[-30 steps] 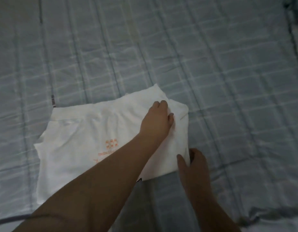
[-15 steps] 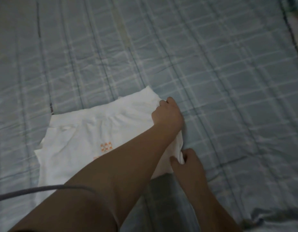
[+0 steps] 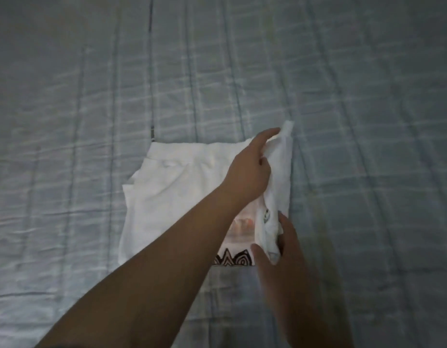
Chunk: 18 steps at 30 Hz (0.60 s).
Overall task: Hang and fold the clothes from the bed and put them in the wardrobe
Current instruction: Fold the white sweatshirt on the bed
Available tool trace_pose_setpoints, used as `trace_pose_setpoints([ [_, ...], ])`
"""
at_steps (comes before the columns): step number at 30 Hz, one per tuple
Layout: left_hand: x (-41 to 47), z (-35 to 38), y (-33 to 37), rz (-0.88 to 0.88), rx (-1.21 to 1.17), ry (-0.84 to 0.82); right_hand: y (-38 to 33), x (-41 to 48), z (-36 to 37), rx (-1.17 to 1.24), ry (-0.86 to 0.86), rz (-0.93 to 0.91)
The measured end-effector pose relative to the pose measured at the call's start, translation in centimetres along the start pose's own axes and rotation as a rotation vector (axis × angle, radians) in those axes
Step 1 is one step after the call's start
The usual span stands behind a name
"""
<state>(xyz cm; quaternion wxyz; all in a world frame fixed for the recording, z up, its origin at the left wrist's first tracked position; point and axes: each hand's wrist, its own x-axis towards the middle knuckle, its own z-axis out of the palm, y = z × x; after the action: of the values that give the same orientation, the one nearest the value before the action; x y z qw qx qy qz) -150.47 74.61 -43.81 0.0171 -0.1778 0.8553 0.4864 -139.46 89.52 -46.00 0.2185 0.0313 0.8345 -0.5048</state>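
Two-handed hold on white T-shirt point(image 3: 177, 197), flat on checked blue bedsheet point(image 3: 368, 121). Right edge raised, pinched at far corner by left hand point(image 3: 250, 172), gripped at near corner by right hand point(image 3: 290, 252), fingers curled round cloth. Black zigzag print point(image 3: 233, 258) at near hem.
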Motion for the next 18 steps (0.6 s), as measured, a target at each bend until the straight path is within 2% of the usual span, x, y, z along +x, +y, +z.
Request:
trace_pose_setpoints([
  [8, -4.3, -13.2, -10.1, -0.183, -0.170, 0.102, -3.6, -4.0, 11.3, -0.239, -0.225, -0.156],
  [14, -6.9, -21.2, -17.3, -0.270, -0.234, 0.117, -6.4, -6.4, 19.9, -0.336, -0.287, -0.197],
  [18, -7.6, -24.6, -20.9, -0.351, -0.240, 0.074, -7.4, -8.0, 24.8, -0.386, -0.304, -0.158],
])
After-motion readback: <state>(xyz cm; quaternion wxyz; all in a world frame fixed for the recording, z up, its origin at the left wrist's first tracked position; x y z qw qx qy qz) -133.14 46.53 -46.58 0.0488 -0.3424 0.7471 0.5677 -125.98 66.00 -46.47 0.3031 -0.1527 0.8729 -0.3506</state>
